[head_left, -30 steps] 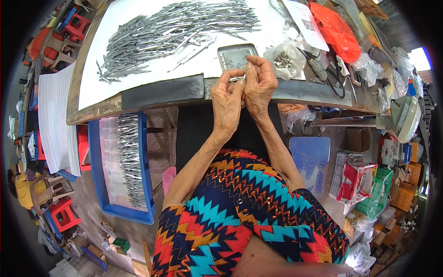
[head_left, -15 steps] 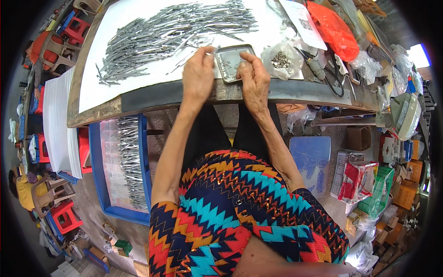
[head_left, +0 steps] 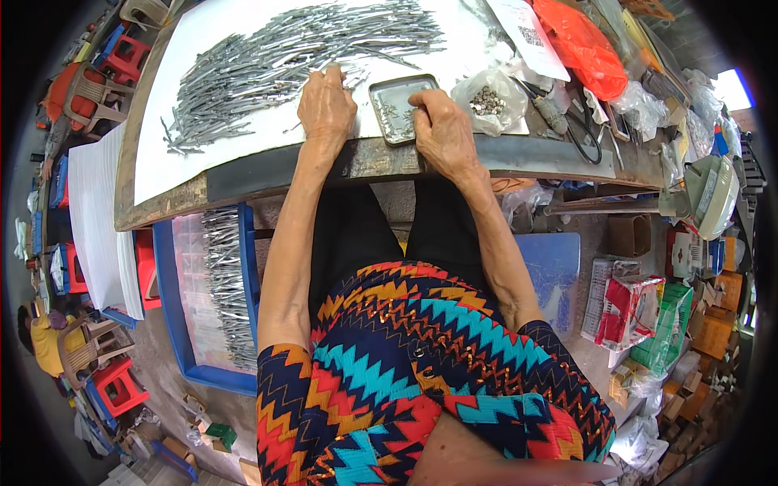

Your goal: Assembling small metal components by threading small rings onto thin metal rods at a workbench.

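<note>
A broad pile of thin grey metal strips (head_left: 308, 49) lies on a white sheet across the workbench. My left hand (head_left: 327, 109) is at the pile's near edge, its fingers curled together; whatever they hold is hidden. Beside it is a shallow rectangular metal tray (head_left: 405, 85) with small metal parts (head_left: 397, 121) scattered inside. My right hand (head_left: 446, 134) is over the tray's right side, with thumb and bent forefinger closed; anything between them is too small to make out. Close to its right stands a clear plastic bag (head_left: 478, 121) holding small round metal pieces (head_left: 487, 100).
Right of the bag are a black-corded tool (head_left: 553, 117), a printed paper sheet (head_left: 531, 40) and a red plastic bag (head_left: 579, 53). Below the bench, a blue crate (head_left: 170, 324) holds more strips at left. White sheets (head_left: 101, 219) are stacked farther left.
My left hand has moved from beside the tray leftward to the near edge of the strips. The right hand stays at the tray, its fingers curled more. The whole view has shifted slightly.
</note>
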`<state>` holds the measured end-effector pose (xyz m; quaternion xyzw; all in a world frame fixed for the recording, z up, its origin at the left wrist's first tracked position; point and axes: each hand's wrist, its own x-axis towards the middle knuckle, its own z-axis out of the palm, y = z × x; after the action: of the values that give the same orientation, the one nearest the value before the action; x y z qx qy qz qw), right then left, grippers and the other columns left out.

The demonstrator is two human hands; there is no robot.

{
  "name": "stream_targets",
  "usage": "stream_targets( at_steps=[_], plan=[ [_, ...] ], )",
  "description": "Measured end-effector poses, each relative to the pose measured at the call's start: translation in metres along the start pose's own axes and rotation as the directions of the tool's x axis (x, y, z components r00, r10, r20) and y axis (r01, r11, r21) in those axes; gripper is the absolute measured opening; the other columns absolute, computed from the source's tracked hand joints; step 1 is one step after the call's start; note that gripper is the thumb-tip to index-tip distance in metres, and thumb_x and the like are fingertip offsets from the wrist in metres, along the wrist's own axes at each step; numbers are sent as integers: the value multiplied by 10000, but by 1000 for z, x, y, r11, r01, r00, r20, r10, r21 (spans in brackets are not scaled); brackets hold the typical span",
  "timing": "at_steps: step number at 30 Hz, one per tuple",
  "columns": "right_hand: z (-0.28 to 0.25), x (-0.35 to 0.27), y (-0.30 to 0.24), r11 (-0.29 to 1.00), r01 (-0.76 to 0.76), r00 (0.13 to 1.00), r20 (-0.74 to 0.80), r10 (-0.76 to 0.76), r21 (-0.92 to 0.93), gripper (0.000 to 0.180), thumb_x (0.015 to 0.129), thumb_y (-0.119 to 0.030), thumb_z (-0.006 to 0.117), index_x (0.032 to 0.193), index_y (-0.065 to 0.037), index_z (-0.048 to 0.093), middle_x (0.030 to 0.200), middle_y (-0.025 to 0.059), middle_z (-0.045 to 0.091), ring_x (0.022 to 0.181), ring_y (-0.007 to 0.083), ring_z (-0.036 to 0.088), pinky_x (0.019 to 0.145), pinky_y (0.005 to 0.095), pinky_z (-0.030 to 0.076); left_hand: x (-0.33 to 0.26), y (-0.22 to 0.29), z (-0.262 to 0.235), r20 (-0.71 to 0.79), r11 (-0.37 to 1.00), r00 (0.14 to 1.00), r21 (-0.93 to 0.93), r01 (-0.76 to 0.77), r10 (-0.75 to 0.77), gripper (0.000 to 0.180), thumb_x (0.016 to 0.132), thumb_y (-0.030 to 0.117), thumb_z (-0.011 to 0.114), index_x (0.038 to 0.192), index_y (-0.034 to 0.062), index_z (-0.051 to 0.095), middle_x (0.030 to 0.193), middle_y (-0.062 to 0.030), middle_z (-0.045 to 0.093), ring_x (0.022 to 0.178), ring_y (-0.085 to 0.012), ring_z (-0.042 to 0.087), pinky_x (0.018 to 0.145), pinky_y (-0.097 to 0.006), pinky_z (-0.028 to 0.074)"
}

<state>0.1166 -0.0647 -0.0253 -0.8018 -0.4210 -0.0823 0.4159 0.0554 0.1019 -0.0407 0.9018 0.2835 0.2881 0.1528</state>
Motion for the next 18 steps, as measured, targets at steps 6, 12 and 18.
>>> stream_targets(
  at_steps=[6,12,18],
  plan=[
    [11,13,8,994,92,993,79,-87,-64,76,759,-42,500,798,1,549,784,171,560,771,333,553,680,396,431,-11,2,-12,88,1000,996,-4,1,0,185,705,141,568,844,20,577,835,-157,582,799,-326,563,700,-412,441],
    [19,18,10,988,126,986,118,-116,-85,55,742,-44,515,768,1,532,763,156,543,766,325,540,677,397,427,-17,5,-16,88,999,996,27,-20,17,176,717,144,571,845,24,568,833,-150,577,790,-328,564,689,-413,446],
    [20,21,13,974,192,970,174,-170,-121,64,750,-49,502,758,7,472,711,173,507,714,338,518,641,412,408,-17,11,-14,113,997,994,72,4,-13,182,729,166,596,840,29,553,844,-146,567,792,-326,566,673,-415,452]
  ],
)
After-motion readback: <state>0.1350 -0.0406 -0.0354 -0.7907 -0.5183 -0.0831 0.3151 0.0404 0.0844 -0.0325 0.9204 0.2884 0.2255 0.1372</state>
